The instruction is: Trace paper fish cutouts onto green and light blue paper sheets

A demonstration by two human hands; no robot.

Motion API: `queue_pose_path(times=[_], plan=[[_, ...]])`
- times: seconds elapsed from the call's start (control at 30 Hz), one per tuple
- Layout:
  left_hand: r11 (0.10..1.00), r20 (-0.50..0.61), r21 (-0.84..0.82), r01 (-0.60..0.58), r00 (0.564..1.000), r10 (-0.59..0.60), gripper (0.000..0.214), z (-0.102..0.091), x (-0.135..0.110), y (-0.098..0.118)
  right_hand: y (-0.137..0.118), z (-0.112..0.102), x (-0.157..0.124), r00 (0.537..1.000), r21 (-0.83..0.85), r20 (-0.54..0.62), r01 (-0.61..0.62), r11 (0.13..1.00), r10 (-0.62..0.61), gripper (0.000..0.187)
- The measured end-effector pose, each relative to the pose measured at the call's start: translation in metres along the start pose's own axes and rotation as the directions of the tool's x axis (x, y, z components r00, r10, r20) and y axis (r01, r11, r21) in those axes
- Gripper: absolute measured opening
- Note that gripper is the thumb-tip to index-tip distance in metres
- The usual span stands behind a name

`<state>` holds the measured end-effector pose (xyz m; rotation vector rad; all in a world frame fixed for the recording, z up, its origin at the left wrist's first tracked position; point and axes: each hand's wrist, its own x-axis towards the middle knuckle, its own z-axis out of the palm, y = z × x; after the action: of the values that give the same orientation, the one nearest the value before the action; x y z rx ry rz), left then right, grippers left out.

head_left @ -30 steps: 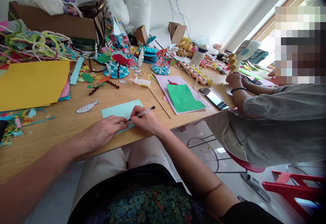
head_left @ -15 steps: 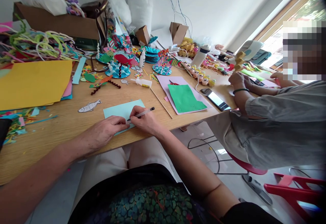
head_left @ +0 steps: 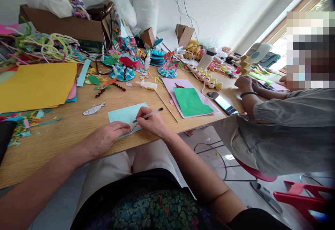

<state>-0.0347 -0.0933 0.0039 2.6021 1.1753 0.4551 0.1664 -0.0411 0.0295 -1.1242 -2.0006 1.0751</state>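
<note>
On the wooden table in front of me lies a light-blue sheet of paper [head_left: 119, 116]. My left hand [head_left: 111, 135] rests on its lower left part, fingers stretched out and close together, fingertips pressing a small pale cutout [head_left: 134, 127] with a dark outline. The cutout is partly hidden by my hands, so its full shape does not show. My right hand [head_left: 150, 122] is closed around a clear-barrelled pen [head_left: 154, 112], its tip down at the sheet beside the cutout. Left of the sheet lies a grey-white paper fish [head_left: 94, 109].
A thin wooden stick [head_left: 167, 107], a glue bottle [head_left: 148, 85] and green paper [head_left: 192, 101] lie right of the sheet, with a phone [head_left: 223, 103] beyond. Yellow sheets [head_left: 36, 87] and scraps are left. Paper fish decorations [head_left: 121, 70] stand behind. A co-worker [head_left: 288, 118] sits at right.
My right hand with the pen has shifted slightly right and up, away from my left fingertips. More of the pale cutout shows between the hands. The view has moved a little.
</note>
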Motion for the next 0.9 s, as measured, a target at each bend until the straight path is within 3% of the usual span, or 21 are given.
queue_pose_path(times=[0.4,0.73,0.9], plan=[[0.996,-0.083,0.067,-0.061,0.994,0.067,0.045,0.002,-0.001,0.003,-0.001,-0.005,-0.001,0.999,-0.097,0.02,-0.03,0.995,0.032,0.006],[0.998,-0.019,0.057,0.005,1.0,-0.004,0.043,0.0,-0.003,0.006,0.001,0.004,0.001,0.999,-0.092,0.047,0.005,0.996,0.0,0.005],[0.986,-0.068,0.146,-0.082,0.993,0.092,0.039,0.001,-0.001,0.0,0.0,0.008,0.005,0.998,-0.094,0.06,0.007,0.996,-0.002,0.004]])
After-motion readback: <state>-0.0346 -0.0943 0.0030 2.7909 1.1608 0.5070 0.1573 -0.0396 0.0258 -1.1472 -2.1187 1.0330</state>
